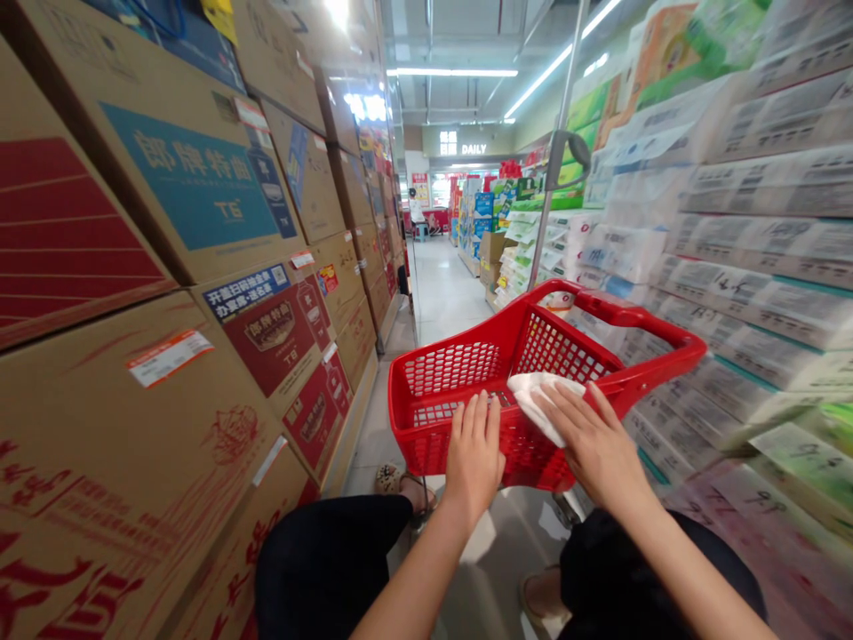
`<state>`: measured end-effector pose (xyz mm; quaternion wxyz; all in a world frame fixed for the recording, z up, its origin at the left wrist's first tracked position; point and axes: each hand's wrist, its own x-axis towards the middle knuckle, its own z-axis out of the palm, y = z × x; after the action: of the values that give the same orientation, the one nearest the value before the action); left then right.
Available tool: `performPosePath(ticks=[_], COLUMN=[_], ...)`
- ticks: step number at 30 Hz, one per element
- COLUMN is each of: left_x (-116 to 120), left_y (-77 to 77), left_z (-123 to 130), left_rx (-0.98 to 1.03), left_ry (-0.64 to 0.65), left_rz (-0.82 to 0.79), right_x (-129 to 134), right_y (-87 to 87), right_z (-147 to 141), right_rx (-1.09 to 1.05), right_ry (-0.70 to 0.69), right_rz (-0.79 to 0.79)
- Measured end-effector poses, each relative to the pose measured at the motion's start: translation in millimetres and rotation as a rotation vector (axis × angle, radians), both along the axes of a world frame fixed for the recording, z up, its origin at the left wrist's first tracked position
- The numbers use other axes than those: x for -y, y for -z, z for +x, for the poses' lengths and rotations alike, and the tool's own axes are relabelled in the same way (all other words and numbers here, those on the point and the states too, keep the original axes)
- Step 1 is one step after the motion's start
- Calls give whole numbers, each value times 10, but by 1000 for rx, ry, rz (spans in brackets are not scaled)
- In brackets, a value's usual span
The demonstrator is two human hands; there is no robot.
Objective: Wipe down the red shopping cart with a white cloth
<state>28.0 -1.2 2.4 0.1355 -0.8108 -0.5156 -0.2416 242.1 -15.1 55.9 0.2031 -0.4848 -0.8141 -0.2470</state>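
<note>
A red plastic shopping cart (440,449) with perforated walls stands in front of me, its handle at the right. My left hand (474,449) lies on the near rim with its fingers stretched out, the tips reaching just over the edge. Under the fingers of my right hand (593,436) is a folded white cloth (533,391), pressed against the near rim close to the handle end. Part of the cloth is hidden by that hand. Inside, the cart's slatted floor shows in part.
Stacked cardboard cartons (200,187) form a wall close on my left. Packs of tissue paper (766,249) are piled high on the right. A metal pole (543,227) rises behind the cart. Down the aisle (443,293), a person (417,209) is near a blue stool.
</note>
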Motion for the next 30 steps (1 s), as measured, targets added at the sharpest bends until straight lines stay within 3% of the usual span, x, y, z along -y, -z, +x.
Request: performPosePath(ticks=[3,6,11,15,19,22,26,30], left_x=[-17,-16,24,51,64,62,56,52], left_y=[21,8,-57,-64,-45,-42,-39,-3], left_z=[-12,22,-3,-95,-97,-61,-99,-210], left_rx=[13,19,25,-7,-19,-19,-26,-24], left_ry=[13,-9,-80,-76,-64,-83,-64,-9], left_rz=[-1,11,26,-13,-1,-4,4,30], right_x=[-1,-6,-7,12,19,15,31,62], right_y=[-88,-43,134,50,-49,30,178,132], right_z=[154,45,-301,-140,29,-134,-421,-294], right_rx=[-42,-37,19,17,-45,-52,-17,-27], right_ry=[81,121,-1,-66,52,97,6,-45], right_rz=[42,61,10,-16,5,11,-22,-37])
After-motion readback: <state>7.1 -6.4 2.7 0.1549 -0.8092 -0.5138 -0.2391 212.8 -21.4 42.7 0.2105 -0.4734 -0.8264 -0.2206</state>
